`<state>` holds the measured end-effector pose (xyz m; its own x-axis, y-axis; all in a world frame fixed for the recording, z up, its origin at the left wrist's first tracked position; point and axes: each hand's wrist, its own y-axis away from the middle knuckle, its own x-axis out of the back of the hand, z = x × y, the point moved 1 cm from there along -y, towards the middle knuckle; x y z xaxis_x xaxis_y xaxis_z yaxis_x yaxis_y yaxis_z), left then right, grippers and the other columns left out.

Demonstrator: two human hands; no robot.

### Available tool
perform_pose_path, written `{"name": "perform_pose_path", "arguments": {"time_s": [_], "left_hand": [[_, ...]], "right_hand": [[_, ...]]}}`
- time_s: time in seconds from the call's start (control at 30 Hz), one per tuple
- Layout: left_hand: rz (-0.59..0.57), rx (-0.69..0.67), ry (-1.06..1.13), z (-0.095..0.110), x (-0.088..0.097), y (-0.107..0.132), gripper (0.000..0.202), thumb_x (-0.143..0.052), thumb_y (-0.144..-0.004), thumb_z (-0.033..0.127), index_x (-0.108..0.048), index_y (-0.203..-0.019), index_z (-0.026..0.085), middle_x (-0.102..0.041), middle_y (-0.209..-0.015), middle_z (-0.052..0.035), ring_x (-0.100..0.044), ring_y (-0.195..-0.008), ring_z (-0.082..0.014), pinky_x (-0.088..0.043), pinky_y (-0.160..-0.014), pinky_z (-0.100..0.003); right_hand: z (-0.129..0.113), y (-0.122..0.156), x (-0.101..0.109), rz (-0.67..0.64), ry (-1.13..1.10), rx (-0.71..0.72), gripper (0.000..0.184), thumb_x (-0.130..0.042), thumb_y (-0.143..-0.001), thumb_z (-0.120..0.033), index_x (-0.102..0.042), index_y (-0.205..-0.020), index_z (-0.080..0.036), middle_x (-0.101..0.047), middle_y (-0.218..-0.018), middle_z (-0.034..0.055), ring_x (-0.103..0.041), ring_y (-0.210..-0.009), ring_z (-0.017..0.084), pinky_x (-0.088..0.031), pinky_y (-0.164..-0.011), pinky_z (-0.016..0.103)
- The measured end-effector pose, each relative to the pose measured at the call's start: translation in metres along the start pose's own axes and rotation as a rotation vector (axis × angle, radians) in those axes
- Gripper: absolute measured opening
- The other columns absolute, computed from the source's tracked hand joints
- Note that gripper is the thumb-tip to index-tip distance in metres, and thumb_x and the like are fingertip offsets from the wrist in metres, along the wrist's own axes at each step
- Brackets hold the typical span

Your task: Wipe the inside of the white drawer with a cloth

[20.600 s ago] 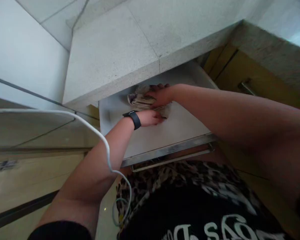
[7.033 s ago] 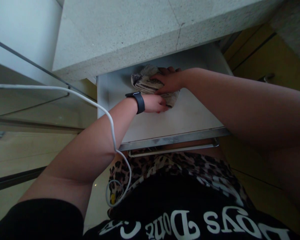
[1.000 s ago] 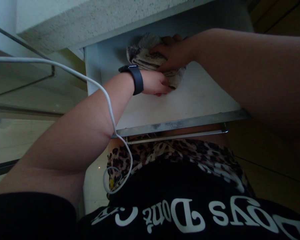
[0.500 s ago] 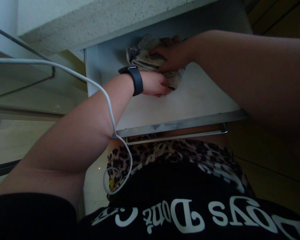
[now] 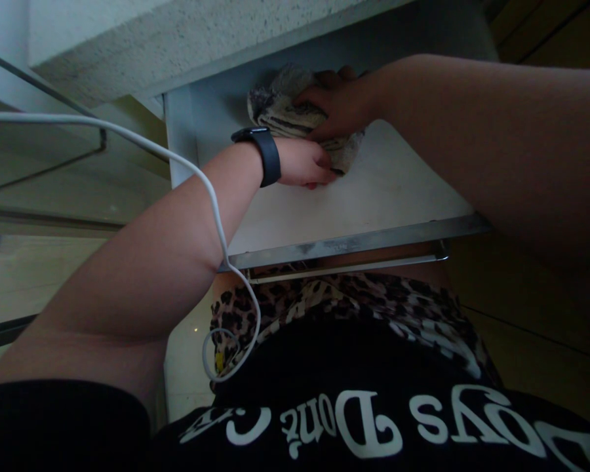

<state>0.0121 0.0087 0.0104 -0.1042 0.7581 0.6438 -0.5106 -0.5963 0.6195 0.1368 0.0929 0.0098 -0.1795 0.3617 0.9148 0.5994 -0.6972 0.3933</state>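
White drawer [image 5: 393,183] holds a folded cloth [image 5: 285,118], long axis slanting back-left to front-right; left hand [image 5: 302,161] touches the cloth's near edge, right hand [image 5: 344,105] covers its right part; whether the hands grip, I cannot tell

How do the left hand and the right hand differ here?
The left hand has a dark watch at its wrist; the right hand shows none. The left hand is nearer the drawer's front edge; the right hand is deeper inside. Both touch the folded cloth.
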Motion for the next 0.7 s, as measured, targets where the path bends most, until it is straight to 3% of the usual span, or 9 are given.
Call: {"name": "perform_pose_path", "arguments": {"time_s": [0.23,0.43,0.7], "left_hand": [[-0.006,0.000,0.005,-0.0001,0.0010,0.0010,0.052,-0.054,-0.090,0.060,-0.077,-0.109,0.018,-0.072,-0.092,-0.0084,-0.061,-0.086,-0.0200,-0.040,-0.080,-0.030],[-0.010,0.002,-0.013,0.0005,0.0014,0.0002,0.050,-0.052,-0.092,0.058,-0.076,-0.103,0.016,-0.070,-0.091,-0.0091,-0.060,-0.083,-0.0192,-0.040,-0.078,-0.030],[-0.016,-0.024,-0.032,0.0014,0.0006,0.0014,0.047,-0.046,-0.097,0.056,-0.069,-0.095,0.015,-0.071,-0.094,-0.0095,-0.056,-0.077,-0.0171,-0.042,-0.073,-0.031]], "right_hand": [[0.0019,-0.0068,-0.0033,0.022,0.005,-0.001,0.095,-0.068,-0.084,-0.074,-0.024,-0.167,-0.053,-0.017,-0.173,0.0066,-0.021,-0.163,0.047,-0.027,-0.126,0.073],[-0.0006,-0.0032,-0.0014,0.012,0.008,-0.004,0.094,-0.068,-0.087,-0.067,-0.024,-0.168,-0.050,-0.016,-0.174,0.0078,-0.021,-0.163,0.047,-0.028,-0.127,0.072],[-0.0001,-0.0045,-0.0012,0.011,0.005,-0.017,0.096,-0.068,-0.084,-0.074,-0.025,-0.167,-0.052,-0.017,-0.173,0.0056,-0.021,-0.163,0.046,-0.027,-0.130,0.069]]}}
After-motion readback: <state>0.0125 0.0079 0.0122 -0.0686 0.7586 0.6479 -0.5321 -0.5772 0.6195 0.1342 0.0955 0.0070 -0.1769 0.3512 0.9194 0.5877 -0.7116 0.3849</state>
